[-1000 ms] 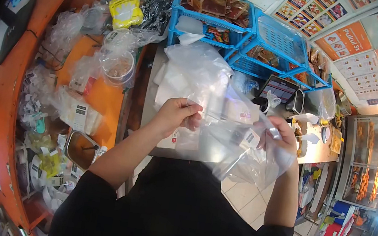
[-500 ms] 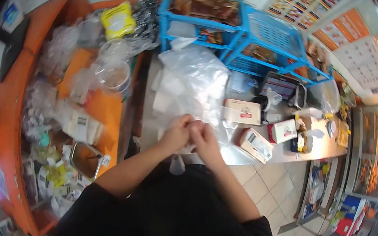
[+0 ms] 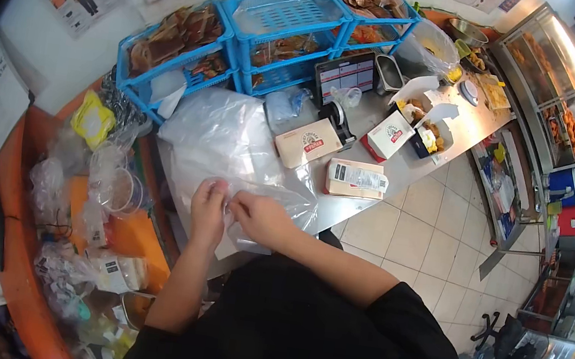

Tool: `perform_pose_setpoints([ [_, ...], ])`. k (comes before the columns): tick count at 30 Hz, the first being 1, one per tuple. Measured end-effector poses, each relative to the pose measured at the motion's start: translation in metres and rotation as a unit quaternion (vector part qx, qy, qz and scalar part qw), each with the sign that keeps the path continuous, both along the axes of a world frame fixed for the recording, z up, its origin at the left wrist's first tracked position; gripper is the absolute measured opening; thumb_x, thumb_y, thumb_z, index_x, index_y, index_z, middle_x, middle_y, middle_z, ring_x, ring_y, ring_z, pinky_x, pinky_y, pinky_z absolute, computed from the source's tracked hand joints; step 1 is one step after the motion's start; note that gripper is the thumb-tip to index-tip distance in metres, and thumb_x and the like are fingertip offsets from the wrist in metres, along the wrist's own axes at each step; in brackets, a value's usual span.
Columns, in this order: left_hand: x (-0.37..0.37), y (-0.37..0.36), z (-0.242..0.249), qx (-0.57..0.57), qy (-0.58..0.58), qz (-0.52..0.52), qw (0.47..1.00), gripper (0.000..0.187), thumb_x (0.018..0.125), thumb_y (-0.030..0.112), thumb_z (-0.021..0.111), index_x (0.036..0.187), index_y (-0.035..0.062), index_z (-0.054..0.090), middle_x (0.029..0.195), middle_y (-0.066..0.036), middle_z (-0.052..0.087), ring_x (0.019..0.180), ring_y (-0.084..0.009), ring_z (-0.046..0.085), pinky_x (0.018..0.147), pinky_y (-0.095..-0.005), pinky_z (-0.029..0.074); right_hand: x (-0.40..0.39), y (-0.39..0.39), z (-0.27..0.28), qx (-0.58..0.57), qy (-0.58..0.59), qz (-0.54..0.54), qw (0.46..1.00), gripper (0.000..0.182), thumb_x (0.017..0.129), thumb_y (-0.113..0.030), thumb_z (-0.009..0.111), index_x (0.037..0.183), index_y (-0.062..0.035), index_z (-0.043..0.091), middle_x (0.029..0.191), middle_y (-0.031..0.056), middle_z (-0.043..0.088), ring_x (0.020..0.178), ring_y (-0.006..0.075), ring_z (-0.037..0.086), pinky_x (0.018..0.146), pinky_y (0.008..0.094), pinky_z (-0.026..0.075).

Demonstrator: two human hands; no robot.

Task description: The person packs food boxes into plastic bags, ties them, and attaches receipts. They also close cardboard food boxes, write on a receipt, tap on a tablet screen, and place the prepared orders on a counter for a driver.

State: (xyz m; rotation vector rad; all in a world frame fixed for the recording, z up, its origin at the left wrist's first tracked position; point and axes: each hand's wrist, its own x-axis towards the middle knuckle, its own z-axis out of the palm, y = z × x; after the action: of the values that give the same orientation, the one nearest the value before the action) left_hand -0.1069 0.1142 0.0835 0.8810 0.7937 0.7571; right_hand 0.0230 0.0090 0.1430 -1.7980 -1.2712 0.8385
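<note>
A clear plastic bag (image 3: 253, 213) lies under and between my hands, at the front of a stack of bags on the metal counter. My left hand (image 3: 209, 207) pinches the bag's edge with fingers closed. Close beside it, my right hand (image 3: 260, 218) also has its fingers pressed together on the film. To the right stand a closed cardboard food box (image 3: 307, 143), a box with a printed receipt on top (image 3: 357, 180) and a red-and-white box (image 3: 387, 136). Farther off are open boxes holding food, one of them dark-sided (image 3: 430, 138).
Blue stacked baskets (image 3: 293, 11) line the back of the counter, with a tablet (image 3: 346, 77) before them. An orange shelf (image 3: 149, 248) with bagged containers is at left. A lit food warmer (image 3: 558, 85) stands at right, beyond the tiled floor (image 3: 412, 234).
My view has turned to the right, so the boxes and baskets sit farther left in it. My hands have come slightly apart, with clear film now visible between and beside them.
</note>
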Motion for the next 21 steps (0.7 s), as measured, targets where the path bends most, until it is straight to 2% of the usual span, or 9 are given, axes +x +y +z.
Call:
perform_pose_setpoints([
  [3, 0.025, -0.017, 0.029, -0.004, 0.017, -0.031, 0.999, 0.016, 0.106, 0.019, 0.065, 0.097, 0.0048, 0.065, 0.086, -0.002, 0.063, 0.076, -0.0080, 0.058, 0.064, -0.0234, 0.045, 0.029, -0.011, 0.018, 0.045, -0.035, -0.067, 0.996, 0.033, 0.099, -0.035, 0.067, 0.093, -0.0026, 0.065, 0.079, 0.0194, 0.070, 0.077, 0.0394, 0.069, 0.070, 0.0492, 0.053],
  [9, 0.066, -0.048, 0.047, -0.213, -0.009, -0.118, 0.970, 0.015, 0.105, 0.022, 0.066, 0.099, 0.0081, 0.066, 0.085, -0.003, 0.063, 0.076, -0.0163, 0.061, 0.072, -0.0312, 0.051, 0.108, -0.028, 0.016, 0.043, 0.033, 0.163, 0.985, 0.030, 0.097, -0.036, 0.069, 0.096, -0.0059, 0.071, 0.084, 0.0191, 0.071, 0.080, 0.0364, 0.069, 0.074, 0.0472, 0.053],
  [11, 0.061, -0.052, 0.044, -0.240, -0.075, -0.122, 0.960, 0.016, 0.102, 0.023, 0.070, 0.094, 0.0101, 0.065, 0.084, -0.003, 0.062, 0.074, -0.0152, 0.059, 0.069, -0.0322, 0.049, 0.154, -0.037, 0.020, -0.061, 0.038, 0.247, 0.966, 0.031, 0.099, -0.035, 0.066, 0.093, -0.0050, 0.073, 0.089, 0.0186, 0.074, 0.078, 0.0365, 0.071, 0.073, 0.0474, 0.054],
  [12, 0.054, -0.054, 0.043, -0.269, -0.143, -0.130, 0.943, 0.019, 0.099, 0.024, 0.073, 0.088, 0.0122, 0.064, 0.083, -0.003, 0.062, 0.072, -0.0141, 0.057, 0.066, -0.0332, 0.046, 0.185, -0.045, 0.003, 0.002, -0.022, 0.178, 0.984, 0.029, 0.099, -0.032, 0.065, 0.092, -0.0050, 0.073, 0.084, 0.0183, 0.073, 0.074, 0.0354, 0.071, 0.072, 0.0463, 0.056],
  [15, 0.037, -0.065, 0.067, 0.007, -0.213, -0.283, 0.935, 0.021, 0.095, 0.025, 0.077, 0.086, 0.0138, 0.061, 0.079, -0.001, 0.057, 0.069, -0.0134, 0.053, 0.066, -0.0342, 0.045, 0.286, -0.061, -0.011, -0.020, -0.206, 0.008, 0.978, 0.031, 0.103, -0.025, 0.056, 0.091, -0.0001, 0.070, 0.079, 0.0185, 0.072, 0.073, 0.0293, 0.073, 0.075, 0.0441, 0.058],
  [16, 0.042, -0.070, 0.064, 0.006, -0.207, -0.276, 0.938, 0.021, 0.095, 0.025, 0.077, 0.086, 0.0138, 0.061, 0.079, -0.001, 0.057, 0.069, -0.0134, 0.053, 0.066, -0.0342, 0.045, 0.293, -0.063, -0.016, -0.019, -0.200, 0.015, 0.979, 0.031, 0.103, -0.025, 0.056, 0.091, -0.0001, 0.070, 0.079, 0.0185, 0.072, 0.073, 0.0293, 0.073, 0.075, 0.0441, 0.058],
  [18, 0.050, -0.078, 0.047, 0.012, 0.153, -0.101, 0.983, 0.024, 0.089, 0.023, 0.081, 0.085, 0.0135, 0.059, 0.075, 0.000, 0.054, 0.069, -0.0143, 0.054, 0.066, -0.0330, 0.045, 0.289, -0.066, -0.026, -0.011, 0.169, -0.198, 0.965, 0.023, 0.103, -0.018, 0.055, 0.095, -0.0001, 0.068, 0.081, 0.0135, 0.071, 0.082, 0.0260, 0.073, 0.075, 0.0411, 0.057],
  [20, 0.039, -0.059, 0.008, -0.014, 0.301, 0.024, 0.953, 0.026, 0.087, 0.023, 0.083, 0.087, 0.0116, 0.059, 0.075, -0.001, 0.054, 0.069, -0.0152, 0.054, 0.065, -0.0332, 0.045, 0.261, -0.078, -0.018, -0.003, 0.637, -0.122, 0.761, 0.020, 0.105, -0.015, 0.053, 0.092, -0.0038, 0.062, 0.078, 0.0055, 0.063, 0.081, 0.0204, 0.069, 0.071, 0.0391, 0.055],
  [21, 0.025, -0.043, -0.018, -0.039, 0.430, 0.142, 0.891, 0.029, 0.085, 0.022, 0.085, 0.088, 0.0098, 0.060, 0.074, -0.001, 0.054, 0.068, -0.0161, 0.054, 0.065, -0.0334, 0.045, 0.267, -0.074, -0.009, -0.006, 0.639, -0.110, 0.761, 0.020, 0.105, -0.015, 0.053, 0.092, -0.0038, 0.062, 0.078, 0.0055, 0.063, 0.081, 0.0204, 0.069, 0.071, 0.0391, 0.055],
])
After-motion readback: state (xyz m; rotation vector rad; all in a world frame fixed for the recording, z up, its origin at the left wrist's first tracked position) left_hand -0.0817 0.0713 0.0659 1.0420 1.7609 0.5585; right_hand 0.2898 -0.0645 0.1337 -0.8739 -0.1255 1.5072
